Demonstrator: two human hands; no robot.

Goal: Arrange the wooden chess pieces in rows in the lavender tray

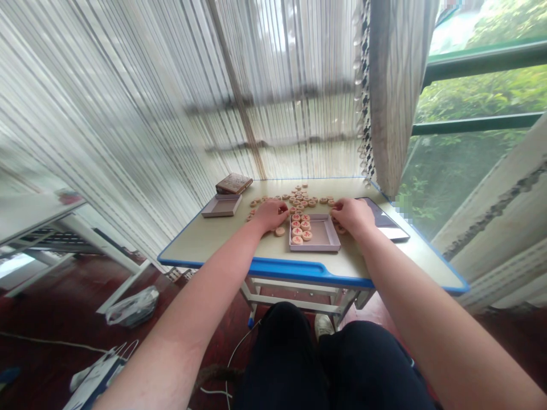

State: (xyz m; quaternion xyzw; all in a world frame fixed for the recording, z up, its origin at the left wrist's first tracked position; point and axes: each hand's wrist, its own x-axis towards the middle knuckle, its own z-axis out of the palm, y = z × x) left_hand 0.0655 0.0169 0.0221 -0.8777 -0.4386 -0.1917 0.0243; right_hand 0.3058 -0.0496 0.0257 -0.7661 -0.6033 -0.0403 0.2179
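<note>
Chess discs [305,199], round wooden ones with red marks, lay mostly loose at the back of the table [205,239] when I looked in. At the far left sat a shallow grey lid [222,206] with a carved wooden box [233,183] just behind it, both apart from the hands. The left hand [270,214] rested curled over the loose discs beside the tray's left rear corner; I could not tell whether its fingers pinched one. One stray disc lay just beneath that hand.

The tray [325,239] held only a handful of discs, in two short columns along its left side, and the rest of it was bare. The right hand [352,215] was bent at the tray's right rear corner, hiding whatever it gripped. A dark tablet [387,225] lay partly covered behind that hand. The marks on the discs were too small to read.
</note>
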